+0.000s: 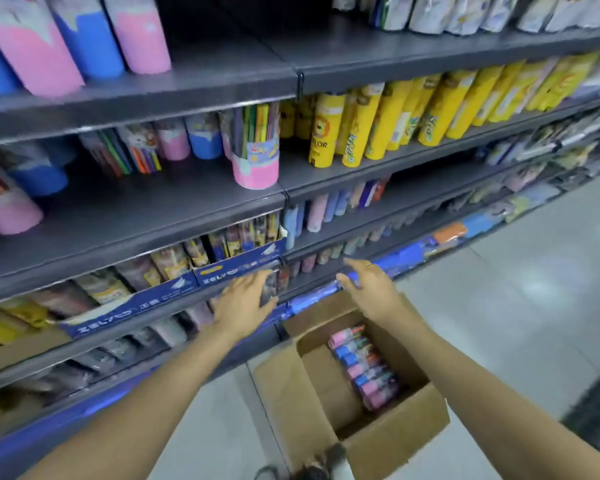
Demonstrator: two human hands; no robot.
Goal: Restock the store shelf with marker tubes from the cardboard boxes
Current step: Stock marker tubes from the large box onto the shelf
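Note:
An open cardboard box (392, 431) stands on the floor below me, with a row of pink and blue marker tubes (364, 370) lying along its right side. More marker tubes (255, 152) stand on the middle shelf (174, 216). My left hand (241, 299) reaches toward the lower shelf edge and grips a blurred, clear-topped marker tube (270, 285) between fingers and thumb. To its right, my right hand (369, 289) hovers above the box's far flap with fingers spread and holds nothing.
Yellow tubes (388, 123) fill the shelf to the right. Blue display trays (236, 268) of packs line the lower shelf by my left hand. Tall pink and blue tubes (49, 39) stand on the top shelf. Grey tiled floor (499, 306) stretches right of the box.

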